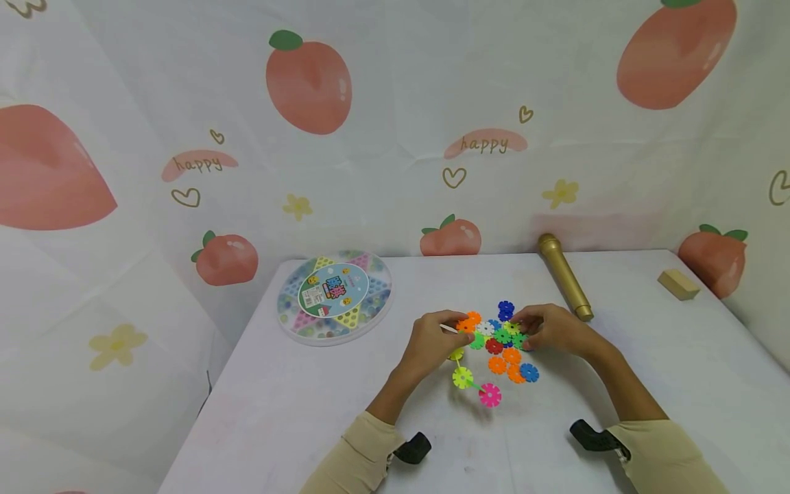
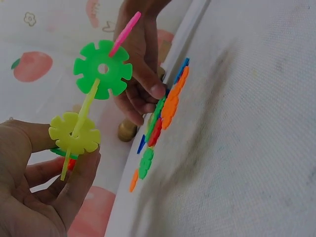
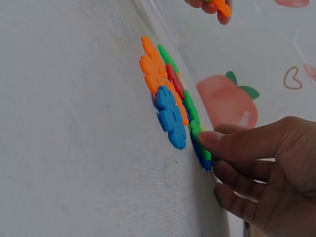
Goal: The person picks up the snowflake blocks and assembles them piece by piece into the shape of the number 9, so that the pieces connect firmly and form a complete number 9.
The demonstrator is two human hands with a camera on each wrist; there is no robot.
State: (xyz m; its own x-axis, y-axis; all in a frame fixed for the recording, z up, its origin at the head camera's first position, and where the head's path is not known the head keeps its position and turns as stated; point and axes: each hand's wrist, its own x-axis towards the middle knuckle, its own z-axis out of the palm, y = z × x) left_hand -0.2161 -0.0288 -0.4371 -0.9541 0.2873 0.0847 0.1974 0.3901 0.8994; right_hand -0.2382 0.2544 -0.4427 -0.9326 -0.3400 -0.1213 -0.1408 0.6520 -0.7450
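Note:
My left hand pinches a linked chain of notched plastic snowflake discs. In the left wrist view, a yellow disc is between thumb and fingers, with a green disc and a pink disc joined above it. The chain is held over the table, its pink end toward the front in the head view. At the right of a loose pile, my right hand has thumb and fingertips on a green disc. Beside it lie orange discs, a blue disc and a red disc.
A round boxed board game lies at the table's back left. Behind my right hand is a gold microphone-shaped tube, and a small wooden block sits at the far right. A fruit-print cloth hangs behind the table.

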